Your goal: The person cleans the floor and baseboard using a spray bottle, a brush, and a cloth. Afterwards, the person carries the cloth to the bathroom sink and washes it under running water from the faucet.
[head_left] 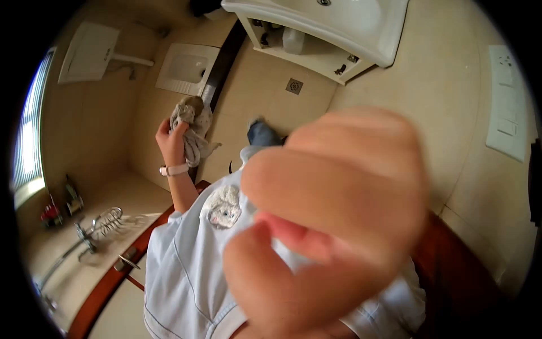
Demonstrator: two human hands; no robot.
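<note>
My left hand [171, 138], with a pale band on its wrist, grips a crumpled grey-white cloth [195, 141]. The cloth hangs down in loose folds, and a brownish patch shows at its upper end. Very close to the camera is my right hand [333, 209], large and blurred. Its fingers are curled in with the thumb below them, and I see no object inside the curl. Behind it is the light shirt [186, 254] I wear, with a fluffy animal patch [223, 208] on the chest.
A squat toilet [183, 68] lies beyond the cloth, beside a dark raised edge [226, 53]. The white washbasin [361, 22] tops an open cabinet [293, 45]. The tiled floor has a drain [294, 86]. A wooden door frame [107, 294] and shower fitting [87, 237] are lower left; switches [507, 107] are right.
</note>
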